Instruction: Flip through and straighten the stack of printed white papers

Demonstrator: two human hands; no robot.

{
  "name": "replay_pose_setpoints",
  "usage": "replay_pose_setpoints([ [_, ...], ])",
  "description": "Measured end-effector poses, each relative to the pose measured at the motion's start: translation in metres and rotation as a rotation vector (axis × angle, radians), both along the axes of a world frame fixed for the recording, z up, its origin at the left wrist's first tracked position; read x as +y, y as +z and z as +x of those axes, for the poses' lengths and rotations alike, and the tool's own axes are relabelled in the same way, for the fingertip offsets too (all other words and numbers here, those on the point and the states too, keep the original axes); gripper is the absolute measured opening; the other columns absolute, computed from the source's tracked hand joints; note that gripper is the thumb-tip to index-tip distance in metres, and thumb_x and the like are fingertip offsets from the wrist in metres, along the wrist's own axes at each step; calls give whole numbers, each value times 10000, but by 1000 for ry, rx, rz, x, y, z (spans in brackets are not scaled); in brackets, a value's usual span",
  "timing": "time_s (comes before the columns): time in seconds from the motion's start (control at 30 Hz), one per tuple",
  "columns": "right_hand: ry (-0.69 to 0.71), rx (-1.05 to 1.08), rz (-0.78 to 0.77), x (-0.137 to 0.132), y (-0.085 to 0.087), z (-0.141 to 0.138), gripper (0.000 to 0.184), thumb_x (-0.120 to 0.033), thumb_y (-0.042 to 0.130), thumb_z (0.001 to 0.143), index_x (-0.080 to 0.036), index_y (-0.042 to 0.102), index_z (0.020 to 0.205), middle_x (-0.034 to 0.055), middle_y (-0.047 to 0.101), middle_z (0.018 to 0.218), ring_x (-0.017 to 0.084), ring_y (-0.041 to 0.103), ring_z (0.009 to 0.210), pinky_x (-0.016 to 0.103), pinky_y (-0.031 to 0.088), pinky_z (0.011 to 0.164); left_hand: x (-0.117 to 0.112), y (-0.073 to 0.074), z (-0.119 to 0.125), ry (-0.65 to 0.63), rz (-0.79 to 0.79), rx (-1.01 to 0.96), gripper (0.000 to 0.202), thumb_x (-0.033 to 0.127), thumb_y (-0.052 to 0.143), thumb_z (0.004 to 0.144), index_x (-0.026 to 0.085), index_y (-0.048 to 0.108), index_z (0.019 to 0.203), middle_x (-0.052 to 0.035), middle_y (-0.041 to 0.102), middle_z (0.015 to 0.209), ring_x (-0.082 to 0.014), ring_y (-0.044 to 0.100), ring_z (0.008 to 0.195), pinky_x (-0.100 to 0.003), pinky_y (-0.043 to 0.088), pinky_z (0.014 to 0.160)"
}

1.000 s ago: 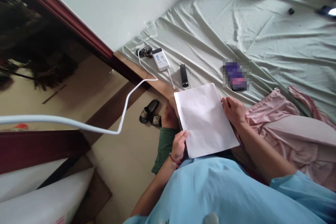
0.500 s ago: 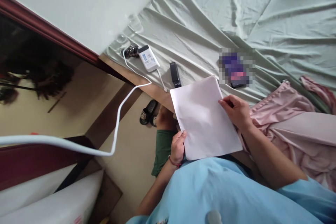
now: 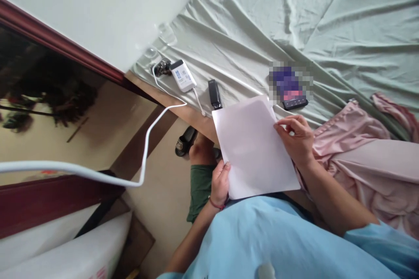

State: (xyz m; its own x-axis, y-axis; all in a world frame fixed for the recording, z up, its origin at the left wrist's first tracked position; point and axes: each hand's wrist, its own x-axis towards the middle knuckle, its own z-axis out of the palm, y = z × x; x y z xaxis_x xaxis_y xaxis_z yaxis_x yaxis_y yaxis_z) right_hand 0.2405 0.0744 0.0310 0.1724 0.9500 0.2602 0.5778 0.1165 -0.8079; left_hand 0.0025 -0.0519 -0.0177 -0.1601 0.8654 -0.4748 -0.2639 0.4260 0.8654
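At the centre of my view, one white paper (image 3: 253, 152) pinched from both sides

I watch through the head camera and read the paper as the hub of the clock. One face of it shows; whether there is a second leaf beneath, I cannot tell. Two hands are on it. The left hand (image 3: 220, 183) sits at eight o'clock, thumb clamped on the edge, fingers hidden underneath. The right hand (image 3: 296, 137) is at two o'clock, thumb and forefinger together on the other edge.

Counting outward, I get one phone (image 3: 293, 91) at one o'clock, partly blurred out, one slim black object (image 3: 214, 93) at ten, and one white box (image 3: 183, 75) farther out at ten with a short lead. All three lie on a pale green cloth (image 3: 321, 35). Pink fabric (image 3: 366, 161) is heaped at three o'clock. One slipper (image 3: 185, 141) shows clearly on the floor at nine, partly behind the knee.

One white cable (image 3: 144, 161) cuts across my view from nine o'clock, and the paper's top corner comes right up to the black object's near end.

Against a second ago, the black bag at the top has left my frame, the second slipper is almost hidden, and the right fingers, then bunched, now form a loop.
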Motion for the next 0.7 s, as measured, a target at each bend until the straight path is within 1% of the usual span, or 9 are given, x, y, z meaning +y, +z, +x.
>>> replay_pose_setpoints([
  [0.1, -19, 9, -6, -1, -1, 0, 128, -358, 673, 867, -244, 728, 849, 7, 617, 801, 134, 502, 629, 292, 465, 644, 1, 3, 2, 14, -6, 23, 475, 535, 694, 884, 164, 721, 1181, -102, 733, 1144, -244, 665, 1022, -322, 506, 897],
  [0.2, 5, 88, -42, -2, -6, 0, 143, -371, 693, 867, -231, 724, 867, -15, 596, 732, 125, 478, 597, 286, 439, 628, -1, 4, 4, 11, -3, 58, 492, 550, 687, 887, 166, 711, 1193, -100, 729, 1143, -246, 660, 1031, -328, 505, 907],
  [0.33, 141, 286, -118, -1, -9, 1, 173, -398, 720, 854, -227, 699, 850, -9, 600, 755, 131, 493, 620, 288, 431, 620, -2, 4, 4, -1, 19, 117, 475, 552, 671, 903, 162, 707, 1172, -100, 723, 1158, -238, 653, 1041, -330, 495, 947],
  [0.37, 187, 322, -117, 0, -8, 2, 183, -409, 725, 848, -229, 692, 842, 6, 620, 803, 147, 538, 675, 297, 456, 654, -2, 3, 4, -5, 23, 128, 472, 554, 669, 904, 162, 707, 1164, -100, 723, 1158, -235, 653, 1038, -327, 495, 947],
  [0.43, 262, 353, -71, 2, -6, 4, 189, -421, 731, 842, -239, 684, 833, 40, 663, 952, 197, 626, 874, 354, 509, 815, -2, 3, 3, -11, 22, 146, 478, 566, 671, 898, 157, 710, 1142, -104, 726, 1144, -233, 657, 1012, -325, 501, 932],
  [0.5, 308, 363, -10, 3, -3, 6, 173, -416, 736, 843, -251, 685, 837, 57, 682, 1095, 238, 636, 1080, 431, 474, 1007, -3, 2, 2, -14, 15, 146, 491, 574, 677, 890, 151, 709, 1139, -108, 728, 1128, -232, 659, 994, -326, 505, 918],
  [0.53, 328, 389, -1, 2, -1, 8, 170, -416, 737, 845, -256, 681, 841, 59, 689, 1147, 247, 629, 1143, 458, 449, 1060, -4, 1, 1, -12, 10, 134, 495, 572, 680, 888, 152, 707, 1149, -108, 728, 1126, -231, 658, 991, -327, 505, 917],
  [0.6, 412, 498, -54, 1, 3, 10, 191, -426, 742, 846, -253, 661, 825, 64, 687, 1269, 264, 613, 1236, 486, 439, 1093, -7, 0, 1, 1, -3, 96, 493, 560, 686, 888, 159, 704, 1174, -102, 727, 1124, -224, 656, 988, -321, 505, 908],
  [0.7, 681, 688, -236, -2, 15, 16, 226, -414, 762, 838, -234, 646, 764, 64, 631, 1434, 289, 562, 1350, 503, 432, 1113, -9, -1, 1, 29, -26, 78, 478, 546, 701, 879, 165, 719, 1168, -85, 730, 1092, -200, 644, 945, -287, 502, 841],
])
